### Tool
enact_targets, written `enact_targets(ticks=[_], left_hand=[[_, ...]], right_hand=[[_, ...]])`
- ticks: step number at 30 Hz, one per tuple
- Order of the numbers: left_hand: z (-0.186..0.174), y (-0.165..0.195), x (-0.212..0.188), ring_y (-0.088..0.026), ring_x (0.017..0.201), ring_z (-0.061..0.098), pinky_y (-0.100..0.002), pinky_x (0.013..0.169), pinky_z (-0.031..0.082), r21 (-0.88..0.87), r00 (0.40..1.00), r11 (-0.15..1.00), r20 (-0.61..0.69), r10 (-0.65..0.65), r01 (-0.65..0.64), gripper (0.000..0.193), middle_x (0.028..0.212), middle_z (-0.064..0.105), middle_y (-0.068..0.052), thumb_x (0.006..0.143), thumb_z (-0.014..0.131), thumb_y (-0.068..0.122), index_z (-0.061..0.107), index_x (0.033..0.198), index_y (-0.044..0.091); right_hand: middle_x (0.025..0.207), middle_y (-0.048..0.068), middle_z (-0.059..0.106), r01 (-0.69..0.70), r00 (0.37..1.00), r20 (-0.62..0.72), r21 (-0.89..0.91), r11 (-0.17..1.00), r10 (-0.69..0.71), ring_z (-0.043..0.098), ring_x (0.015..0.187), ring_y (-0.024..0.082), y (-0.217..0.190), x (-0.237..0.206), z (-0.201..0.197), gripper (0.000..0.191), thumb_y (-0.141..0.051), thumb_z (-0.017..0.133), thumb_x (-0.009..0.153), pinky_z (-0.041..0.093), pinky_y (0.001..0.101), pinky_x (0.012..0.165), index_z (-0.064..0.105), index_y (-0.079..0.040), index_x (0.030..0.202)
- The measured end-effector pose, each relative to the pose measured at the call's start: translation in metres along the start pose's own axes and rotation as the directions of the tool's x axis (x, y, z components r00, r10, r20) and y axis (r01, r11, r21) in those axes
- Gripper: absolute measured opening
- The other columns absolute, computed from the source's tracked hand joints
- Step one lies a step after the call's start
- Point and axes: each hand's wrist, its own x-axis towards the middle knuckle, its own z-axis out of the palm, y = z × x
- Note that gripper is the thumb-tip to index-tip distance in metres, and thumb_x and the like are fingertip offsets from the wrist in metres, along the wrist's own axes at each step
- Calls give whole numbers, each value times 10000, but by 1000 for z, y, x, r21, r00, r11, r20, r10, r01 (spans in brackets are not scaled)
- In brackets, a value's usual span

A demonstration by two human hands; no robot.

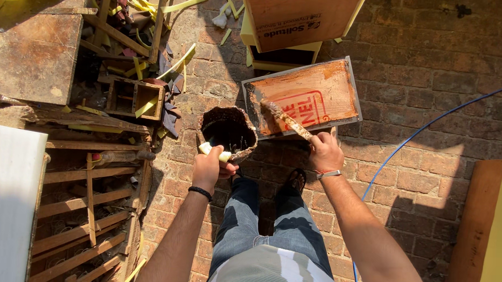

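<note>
My left hand [210, 166] grips the pale handle at the rim of a crusted, dark round pot [228, 130] standing on the brick floor. My right hand [324, 152] holds a paint-caked brush [285, 119] whose head rests on the left part of a flat rectangular panel [314, 93]. The panel is coated orange-brown with a red printed mark showing through, and lies just right of the pot. My legs in jeans and dark sandals show below the hands.
A wooden box [300, 17] stands behind the panel. A pile of wood scraps, yellow strips and a small open crate [134, 98] lies at the left, with a slatted pallet [87, 207] below. A blue hose [424, 130] crosses the bricks at right. A wooden board [473, 232] leans at the right edge.
</note>
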Motion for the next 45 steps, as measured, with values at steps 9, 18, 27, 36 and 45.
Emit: enact_targets(ticks=[9,18,27,36,45], left_hand=[[-2,9,-4,-248,636,762,-354,552,618,34,999,999,-24,21,-20,435,618,711,-146,970,510,299,656,881,-100],[13,18,-8,-263,627,753,-360,550,619,58,1000,998,-21,-12,13,417,622,716,-150,966,501,296,659,910,-86],[28,25,1,-277,642,766,-372,547,618,33,999,999,13,-29,28,474,626,718,-166,963,527,318,659,891,-131],[43,37,-1,-272,636,764,-377,556,625,72,999,997,5,-33,33,451,621,715,-161,956,519,322,657,937,-107],[42,33,5,-250,626,758,-360,542,619,103,999,994,6,-34,33,439,637,726,-150,972,511,315,672,944,-92]], right_hand=[[1101,-13,692,-130,988,86,40,991,127,644,908,147,0,23,-8,127,-195,782,877,565,316,671,737,-222,992],[854,48,769,-774,631,477,430,464,611,669,660,104,76,-20,-28,255,-245,610,1036,535,322,618,729,-129,1230],[815,66,754,-788,593,469,505,352,654,622,597,121,97,-27,-40,283,-259,636,1022,480,298,522,733,-95,1232],[826,17,766,-774,626,479,481,412,616,688,666,66,73,82,-56,256,-247,654,1007,539,257,597,750,-112,1203],[804,36,759,-809,579,456,422,409,676,670,642,120,106,-16,-48,229,-262,642,1013,523,303,586,737,-121,1165]])
